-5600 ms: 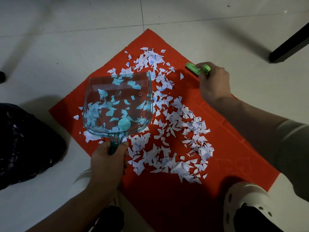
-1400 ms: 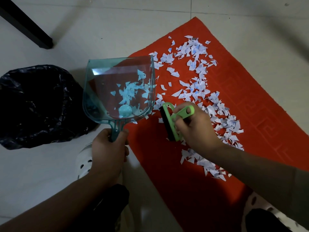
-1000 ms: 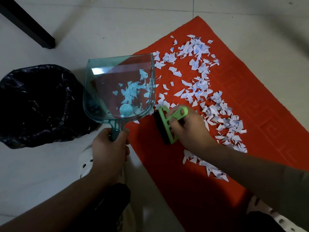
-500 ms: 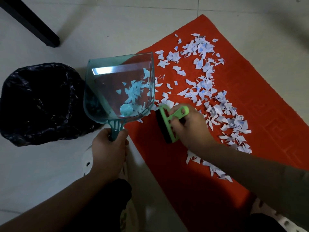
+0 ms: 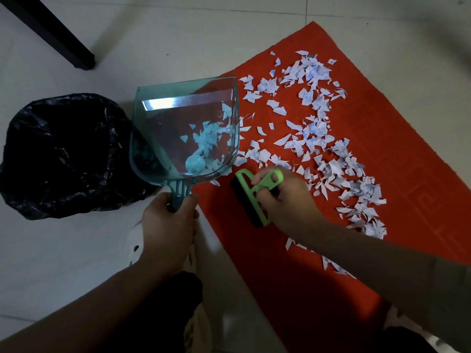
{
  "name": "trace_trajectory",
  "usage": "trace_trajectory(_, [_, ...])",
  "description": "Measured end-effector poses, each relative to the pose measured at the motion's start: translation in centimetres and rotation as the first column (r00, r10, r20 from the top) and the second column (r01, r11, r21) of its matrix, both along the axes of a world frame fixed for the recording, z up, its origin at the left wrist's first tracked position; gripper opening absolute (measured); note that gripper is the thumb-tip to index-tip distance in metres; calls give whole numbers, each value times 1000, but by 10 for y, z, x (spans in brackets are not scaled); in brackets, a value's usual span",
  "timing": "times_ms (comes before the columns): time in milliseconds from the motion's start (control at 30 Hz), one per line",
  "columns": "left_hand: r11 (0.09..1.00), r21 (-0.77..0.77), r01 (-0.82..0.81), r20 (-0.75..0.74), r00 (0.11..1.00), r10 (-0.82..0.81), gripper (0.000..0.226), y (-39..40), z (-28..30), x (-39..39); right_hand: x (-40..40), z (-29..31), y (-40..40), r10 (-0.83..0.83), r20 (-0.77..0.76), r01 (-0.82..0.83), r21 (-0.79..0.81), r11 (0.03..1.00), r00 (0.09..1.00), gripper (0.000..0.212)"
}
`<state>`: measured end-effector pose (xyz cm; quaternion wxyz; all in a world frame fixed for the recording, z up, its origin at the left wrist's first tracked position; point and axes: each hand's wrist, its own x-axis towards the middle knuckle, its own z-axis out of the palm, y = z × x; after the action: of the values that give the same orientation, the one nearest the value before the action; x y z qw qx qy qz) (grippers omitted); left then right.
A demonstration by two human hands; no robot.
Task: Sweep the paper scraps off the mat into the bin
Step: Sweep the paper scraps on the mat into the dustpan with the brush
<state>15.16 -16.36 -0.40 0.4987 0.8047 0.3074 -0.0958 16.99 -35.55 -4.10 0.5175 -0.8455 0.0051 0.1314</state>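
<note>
A red mat (image 5: 397, 149) lies on the tiled floor, strewn with white paper scraps (image 5: 323, 149). My left hand (image 5: 167, 225) grips the handle of a clear teal dustpan (image 5: 178, 128), which is lifted and holds a small heap of scraps. It hangs between the mat's left edge and the bin (image 5: 63, 154), lined with a black bag. My right hand (image 5: 283, 197) holds a green hand brush (image 5: 252, 197) by its loop handle. The brush's dark bristles sit on the mat just right of the dustpan's back.
A black furniture leg (image 5: 53, 34) slants across the floor at the top left. White perforated clogs show at the bottom: one (image 5: 135, 248) under my left wrist, another (image 5: 397, 324) at the lower right beside the mat.
Since 5.6 s ago the dustpan has left the mat and moved toward the bin with scraps in it; the brush came down beside it. Over the last second both hands barely moved.
</note>
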Motion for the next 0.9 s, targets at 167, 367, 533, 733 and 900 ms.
trace_trajectory(167, [1000, 13, 6, -4, 1000, -6, 23, 2, -1, -1, 9, 1, -24, -156, 159, 171, -87, 981, 975, 7])
trace_trajectory(367, [1000, 10, 3, 1, 1000, -3, 23, 0, 0, -1, -4, 8, -6, -52, 59, 50, 35, 998, 997, 14])
trace_trajectory(533, [1000, 2, 7, -8, 1000, -7, 22, 2, -2, -2, -3, -1, -16, -96, 79, 100, -50, 994, 992, 13])
trace_trajectory(733, [1000, -14, 5, 1, 1000, -5, 23, 0, -1, -1, -1, 9, -28, -167, 155, 172, -22, 985, 974, 7])
trace_trajectory(900, [1000, -9, 18, -6, 1000, -18, 22, 1, -2, -2, -17, 5, -14, -59, 54, 63, -85, 994, 997, 11])
